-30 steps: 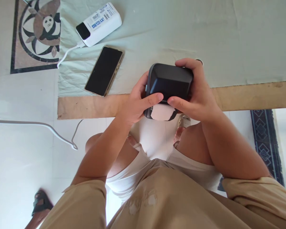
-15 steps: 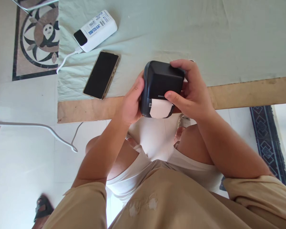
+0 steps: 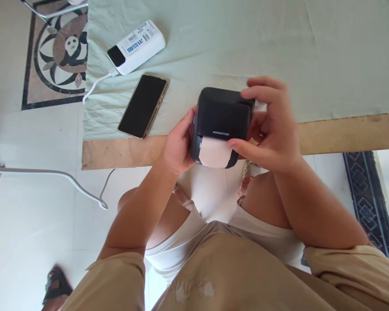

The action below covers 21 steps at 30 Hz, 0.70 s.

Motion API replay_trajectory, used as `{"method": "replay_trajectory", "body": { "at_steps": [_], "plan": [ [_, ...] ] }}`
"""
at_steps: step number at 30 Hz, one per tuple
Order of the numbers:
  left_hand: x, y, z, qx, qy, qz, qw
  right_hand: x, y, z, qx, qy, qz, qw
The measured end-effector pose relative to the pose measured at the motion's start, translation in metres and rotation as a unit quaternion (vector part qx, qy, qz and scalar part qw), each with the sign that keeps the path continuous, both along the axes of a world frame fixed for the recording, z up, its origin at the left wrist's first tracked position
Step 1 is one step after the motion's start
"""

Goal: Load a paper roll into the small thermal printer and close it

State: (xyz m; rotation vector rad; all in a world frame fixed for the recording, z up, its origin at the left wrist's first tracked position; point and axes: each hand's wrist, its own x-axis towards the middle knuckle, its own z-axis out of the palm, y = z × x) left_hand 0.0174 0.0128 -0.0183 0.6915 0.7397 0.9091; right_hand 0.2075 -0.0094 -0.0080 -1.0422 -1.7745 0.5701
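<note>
A black label printer (image 3: 225, 110) with NIIMBOT lettering is held up over the table's near edge. A pale strip of label paper (image 3: 215, 153) sticks out of its front slot. My left hand (image 3: 180, 144) is closed around the printer's left side, its thumb along the edge and the other fingers hidden beneath. On the right side, my right hand (image 3: 274, 125) spans the printer between thumb and fingers. Its thumb tip is at the paper's right edge, and a fingertip is at the top right corner. That hand is slightly blurred.
A smartphone (image 3: 143, 106) with a dark screen lies on the green cloth (image 3: 311, 56), left of the printer. Behind it lies a white power bank (image 3: 138, 46) with a cable (image 3: 99, 82) plugged in. A wooden strip (image 3: 123, 152) borders the table. A sandalled foot (image 3: 56, 285) shows at lower left.
The printer's top has turned more toward the camera, and its lettering is easier to read. My right hand's fingers have spread and shifted right. The whole view has moved slightly.
</note>
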Motion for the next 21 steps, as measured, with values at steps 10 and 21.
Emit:
{"method": "replay_trajectory", "body": {
  "at_steps": [10,21],
  "plan": [
    [-0.003,0.002,-0.004,0.090,0.042,-0.052,0.994,-0.007,0.003,0.004,0.084,0.175,-0.150,0.970],
    [0.001,-0.007,0.000,0.150,0.068,-0.067,0.984,0.010,-0.010,0.017,0.023,-0.302,-0.079,0.950]
  ]
}}
